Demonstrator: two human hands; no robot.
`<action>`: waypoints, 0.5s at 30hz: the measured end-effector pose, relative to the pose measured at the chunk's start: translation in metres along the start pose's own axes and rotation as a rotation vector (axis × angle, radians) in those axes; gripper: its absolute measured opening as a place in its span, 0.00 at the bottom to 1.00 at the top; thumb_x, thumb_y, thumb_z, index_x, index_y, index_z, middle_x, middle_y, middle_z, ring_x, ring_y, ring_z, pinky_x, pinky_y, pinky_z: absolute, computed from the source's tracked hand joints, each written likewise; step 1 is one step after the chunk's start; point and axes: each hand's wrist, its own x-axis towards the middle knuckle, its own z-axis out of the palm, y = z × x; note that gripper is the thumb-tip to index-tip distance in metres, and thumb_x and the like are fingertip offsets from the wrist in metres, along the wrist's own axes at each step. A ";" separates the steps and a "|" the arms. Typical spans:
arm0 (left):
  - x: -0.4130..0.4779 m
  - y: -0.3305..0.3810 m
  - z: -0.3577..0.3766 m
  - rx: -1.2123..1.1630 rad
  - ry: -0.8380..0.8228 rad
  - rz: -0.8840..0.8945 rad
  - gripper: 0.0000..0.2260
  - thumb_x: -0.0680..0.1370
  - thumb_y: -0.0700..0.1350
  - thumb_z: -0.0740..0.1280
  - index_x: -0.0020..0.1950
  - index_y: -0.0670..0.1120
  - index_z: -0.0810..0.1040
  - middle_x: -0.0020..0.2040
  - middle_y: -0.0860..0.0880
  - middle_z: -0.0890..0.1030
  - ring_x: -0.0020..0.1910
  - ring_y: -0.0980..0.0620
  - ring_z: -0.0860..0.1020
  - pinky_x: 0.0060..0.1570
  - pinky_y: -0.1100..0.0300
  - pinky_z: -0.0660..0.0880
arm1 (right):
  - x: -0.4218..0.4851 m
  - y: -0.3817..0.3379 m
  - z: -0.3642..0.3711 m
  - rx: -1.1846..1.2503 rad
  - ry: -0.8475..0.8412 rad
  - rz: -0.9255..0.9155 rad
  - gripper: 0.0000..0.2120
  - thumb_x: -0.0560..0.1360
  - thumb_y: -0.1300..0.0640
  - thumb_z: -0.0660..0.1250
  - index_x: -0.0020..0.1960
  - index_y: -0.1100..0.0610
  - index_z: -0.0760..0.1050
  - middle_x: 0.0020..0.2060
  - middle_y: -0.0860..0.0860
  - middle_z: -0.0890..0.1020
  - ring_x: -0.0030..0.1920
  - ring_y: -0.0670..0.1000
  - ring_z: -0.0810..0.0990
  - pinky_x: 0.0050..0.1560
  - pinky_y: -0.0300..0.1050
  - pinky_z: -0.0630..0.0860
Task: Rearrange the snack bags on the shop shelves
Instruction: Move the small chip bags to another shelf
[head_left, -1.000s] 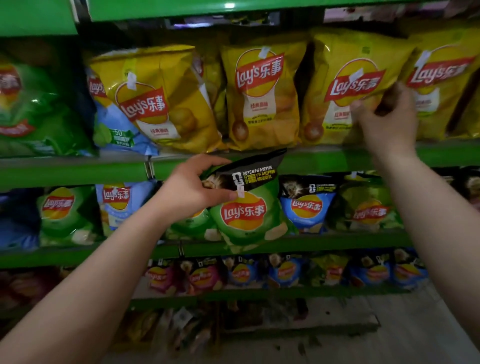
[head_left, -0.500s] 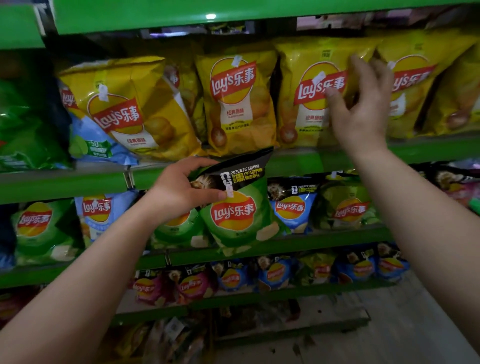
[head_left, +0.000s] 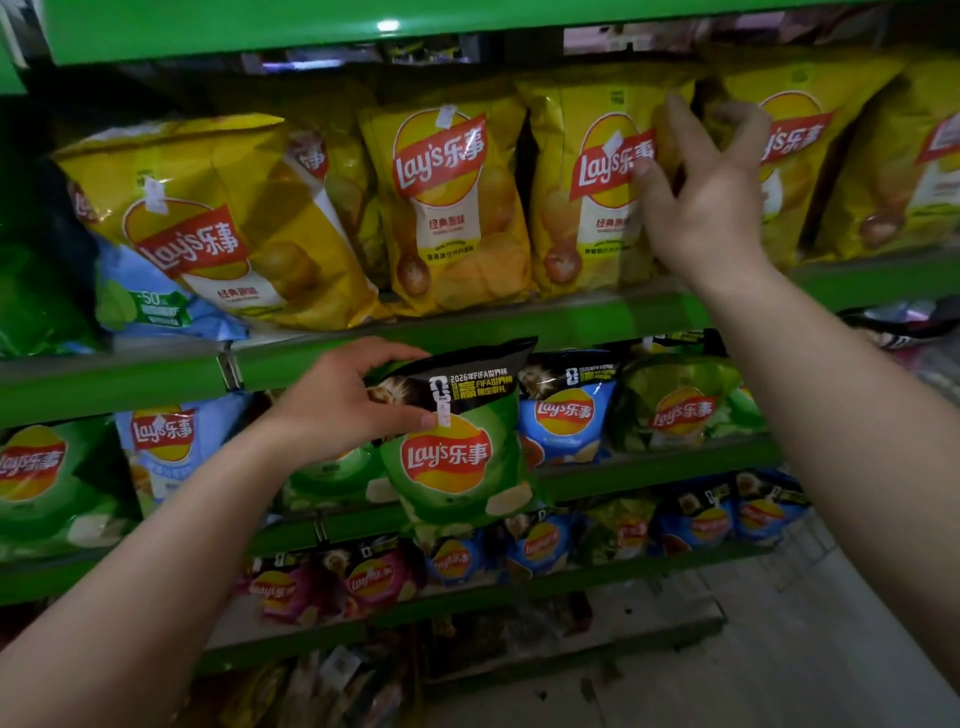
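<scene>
My left hand (head_left: 343, 402) grips the black top edge of a small green Lay's bag (head_left: 457, 457), held in front of the middle shelf. My right hand (head_left: 701, 202) is raised at the upper shelf with fingers spread, its fingertips touching the right edge of an upright yellow Lay's bag (head_left: 592, 197), and it holds nothing. Another yellow bag (head_left: 452, 202) stands to its left. A third yellow bag (head_left: 208, 223) leans tilted at the far left, over a light-blue bag (head_left: 150, 306).
Green metal shelves (head_left: 519, 322) run across the view. The middle shelf holds blue (head_left: 566, 415) and green (head_left: 680, 405) small bags. Lower rows carry pink, blue and green small bags. More yellow bags stand right of my right hand. A grey floor (head_left: 779, 649) lies at the bottom right.
My right hand has risen from the shelf edge to the upper part of the yellow bags, its fingers spreading. My left hand keeps the green bag in about the same place.
</scene>
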 end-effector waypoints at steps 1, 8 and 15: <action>0.001 0.000 0.000 -0.006 -0.008 -0.005 0.23 0.64 0.48 0.80 0.57 0.58 0.79 0.55 0.55 0.81 0.48 0.58 0.82 0.46 0.56 0.81 | -0.003 -0.001 -0.003 -0.012 0.015 -0.013 0.27 0.78 0.43 0.60 0.75 0.52 0.65 0.71 0.60 0.61 0.71 0.57 0.65 0.68 0.41 0.63; 0.003 0.001 0.012 -0.030 -0.075 -0.014 0.23 0.59 0.55 0.79 0.52 0.66 0.78 0.55 0.58 0.79 0.48 0.60 0.81 0.42 0.65 0.79 | -0.086 0.000 -0.020 0.271 0.138 0.071 0.12 0.77 0.50 0.62 0.55 0.54 0.76 0.52 0.51 0.75 0.52 0.46 0.76 0.53 0.45 0.76; 0.001 -0.019 0.080 0.033 -0.152 0.040 0.25 0.64 0.50 0.81 0.57 0.63 0.78 0.58 0.65 0.74 0.55 0.74 0.73 0.51 0.80 0.67 | -0.227 0.010 0.011 0.549 -1.004 0.569 0.47 0.58 0.30 0.75 0.72 0.38 0.61 0.63 0.35 0.71 0.63 0.41 0.75 0.60 0.43 0.76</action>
